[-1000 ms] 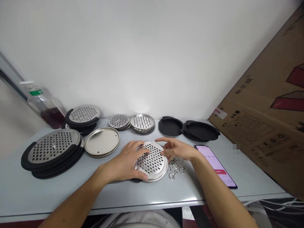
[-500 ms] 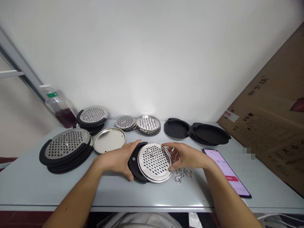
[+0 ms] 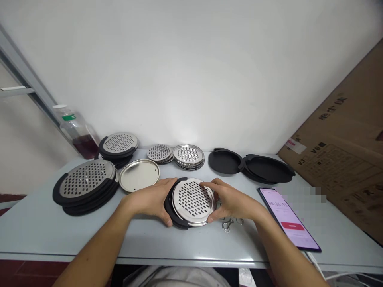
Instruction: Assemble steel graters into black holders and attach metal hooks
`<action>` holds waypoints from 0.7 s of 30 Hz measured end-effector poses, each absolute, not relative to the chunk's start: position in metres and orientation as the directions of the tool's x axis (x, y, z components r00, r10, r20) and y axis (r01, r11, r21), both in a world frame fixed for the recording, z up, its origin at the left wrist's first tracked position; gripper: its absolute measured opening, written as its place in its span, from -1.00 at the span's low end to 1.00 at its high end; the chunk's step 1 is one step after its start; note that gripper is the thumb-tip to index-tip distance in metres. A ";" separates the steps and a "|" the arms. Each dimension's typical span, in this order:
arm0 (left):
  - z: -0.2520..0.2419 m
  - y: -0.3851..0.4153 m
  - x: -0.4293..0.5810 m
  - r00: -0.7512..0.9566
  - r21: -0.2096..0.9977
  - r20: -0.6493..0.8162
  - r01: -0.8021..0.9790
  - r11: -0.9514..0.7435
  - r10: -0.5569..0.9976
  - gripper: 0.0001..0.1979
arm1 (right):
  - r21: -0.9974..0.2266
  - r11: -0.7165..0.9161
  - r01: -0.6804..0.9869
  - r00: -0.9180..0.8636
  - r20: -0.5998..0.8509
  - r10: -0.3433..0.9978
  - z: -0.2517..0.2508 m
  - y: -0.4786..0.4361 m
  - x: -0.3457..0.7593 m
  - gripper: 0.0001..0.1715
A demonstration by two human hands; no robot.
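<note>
A round metal grater plate [image 3: 193,200] with slotted holes lies partly inside a black holder [image 3: 176,218] at the table's front middle. My left hand [image 3: 155,201] wraps round the holder's left side, thumb at the front and fingers at the back. On the other side, my right hand [image 3: 226,199] grips the grater plate's right edge between thumb and fingers. Small metal rings [image 3: 226,226] lie just beside that hand, partly hidden by it. A plain shallow metal dish [image 3: 140,175] rests behind my left hand.
Stacks of graters in black holders [image 3: 85,185] stand at the left, near a bottle of dark red liquid [image 3: 85,145]. Loose grater plates [image 3: 188,154] and black holders [image 3: 226,161] line the wall. A phone [image 3: 290,219] and a cardboard box [image 3: 338,159] are at the right.
The grater plate has slid left, deeper into the black holder, covering the round hole that showed there. My right hand has moved left with it. The view has shifted slightly.
</note>
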State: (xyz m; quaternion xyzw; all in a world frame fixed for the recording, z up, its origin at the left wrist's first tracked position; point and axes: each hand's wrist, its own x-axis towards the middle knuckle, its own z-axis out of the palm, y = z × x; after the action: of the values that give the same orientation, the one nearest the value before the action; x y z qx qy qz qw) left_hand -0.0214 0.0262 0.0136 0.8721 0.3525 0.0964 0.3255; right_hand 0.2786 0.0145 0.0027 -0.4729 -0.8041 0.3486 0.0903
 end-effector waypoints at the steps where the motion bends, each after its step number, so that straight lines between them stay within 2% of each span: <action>1: 0.013 0.026 -0.022 0.731 0.640 -0.062 0.551 -0.535 0.680 0.11 | -0.646 0.316 0.695 -0.541 -0.180 0.822 0.003 0.014 0.278 0.25; 10: 0.020 0.028 -0.023 0.747 0.664 -0.073 0.531 -0.526 0.661 0.07 | -0.671 0.444 0.594 -0.625 -0.038 0.779 0.007 0.015 0.285 0.11; 17: 0.016 0.028 -0.021 0.745 0.651 -0.054 0.531 -0.542 0.665 0.05 | -0.672 0.454 0.585 -0.624 -0.015 0.782 0.003 0.016 0.280 0.13; 21: 0.015 0.027 -0.020 0.737 0.631 -0.060 0.551 -0.546 0.673 0.06 | -0.671 0.418 0.613 -0.608 -0.063 0.791 0.006 0.011 0.275 0.08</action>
State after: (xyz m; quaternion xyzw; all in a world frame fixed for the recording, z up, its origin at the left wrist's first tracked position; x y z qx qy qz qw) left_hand -0.0198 0.0275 0.0152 0.8742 0.3501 0.0948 0.3229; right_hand 0.2748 0.0112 0.0058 -0.4222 -0.8314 0.3361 0.1327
